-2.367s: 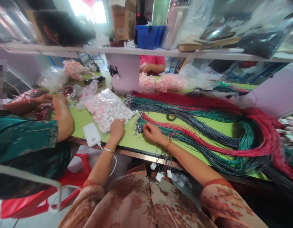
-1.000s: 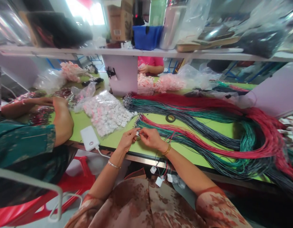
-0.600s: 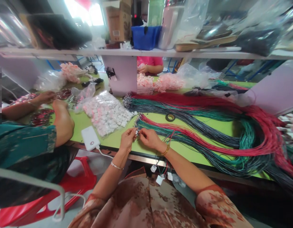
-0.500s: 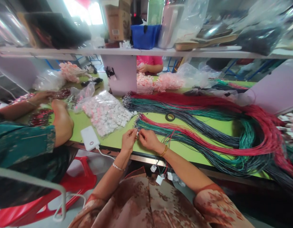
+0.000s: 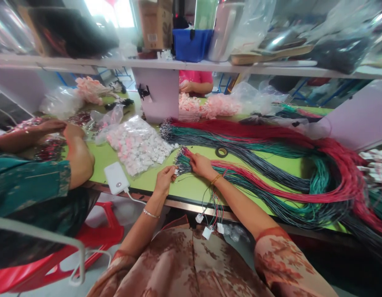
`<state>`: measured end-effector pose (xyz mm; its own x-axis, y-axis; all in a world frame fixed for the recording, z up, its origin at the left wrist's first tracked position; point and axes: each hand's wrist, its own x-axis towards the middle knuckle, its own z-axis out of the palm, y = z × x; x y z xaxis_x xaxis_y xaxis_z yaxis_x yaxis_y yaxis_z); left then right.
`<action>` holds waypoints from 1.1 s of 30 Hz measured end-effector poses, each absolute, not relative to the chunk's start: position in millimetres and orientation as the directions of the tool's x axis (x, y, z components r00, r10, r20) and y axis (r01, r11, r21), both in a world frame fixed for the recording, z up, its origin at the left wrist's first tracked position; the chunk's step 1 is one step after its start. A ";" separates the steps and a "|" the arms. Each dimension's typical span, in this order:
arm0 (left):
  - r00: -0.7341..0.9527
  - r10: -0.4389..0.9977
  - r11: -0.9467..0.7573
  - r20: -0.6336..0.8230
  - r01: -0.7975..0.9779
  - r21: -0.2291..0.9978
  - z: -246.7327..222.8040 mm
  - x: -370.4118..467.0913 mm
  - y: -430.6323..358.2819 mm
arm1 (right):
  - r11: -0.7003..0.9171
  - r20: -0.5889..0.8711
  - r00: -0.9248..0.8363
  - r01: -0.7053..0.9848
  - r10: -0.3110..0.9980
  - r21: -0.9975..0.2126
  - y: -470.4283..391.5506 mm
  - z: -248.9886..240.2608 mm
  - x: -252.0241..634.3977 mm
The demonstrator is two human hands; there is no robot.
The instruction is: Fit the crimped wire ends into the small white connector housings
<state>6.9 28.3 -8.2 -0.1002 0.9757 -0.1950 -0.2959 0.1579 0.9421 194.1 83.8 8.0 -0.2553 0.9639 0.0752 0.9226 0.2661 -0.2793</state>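
My left hand (image 5: 165,180) is closed in a pinch on a small white connector housing (image 5: 175,171) near the table's front edge. To its right, my right hand (image 5: 202,166) reaches over the nearer wire bundle (image 5: 255,180) of red, green and black wires. Its fingers are pinched at the red wires, just behind their metal-tipped ends (image 5: 179,159); the exact wire between them is too small to make out. Below my right wrist, several wires with white connectors (image 5: 207,233) on them hang over the edge. A clear bag of white housings (image 5: 141,146) lies left of the wire ends.
Behind lies a second, thicker wire bundle (image 5: 240,128), with a roll of dark tape (image 5: 222,152) between the two. A white power bank (image 5: 116,178) with a cable rests near the edge. A co-worker's arm (image 5: 78,150) is at left. A shelf (image 5: 116,63) spans above.
My right hand has left my left hand, moving up and right onto the red wire ends. My left hand has shifted slightly left, still holding the housing. The co-worker's hands have moved closer together.
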 end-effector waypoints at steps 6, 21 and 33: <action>-0.089 0.979 0.146 -0.183 -0.322 0.935 -6.4 11.9 29.7 | 0.281 0.077 -0.270 0.930 0.960 -0.236 82.5 6.4 197.9; -0.035 0.995 0.087 -0.096 -0.213 0.973 -2.3 17.8 20.8 | 0.314 0.158 -0.276 0.891 0.948 -0.328 88.9 6.1 214.0; -0.026 0.980 0.156 -0.196 -0.508 0.847 1.9 30.6 28.7 | 0.449 0.329 -0.360 0.331 0.873 -0.830 95.0 47.1 169.2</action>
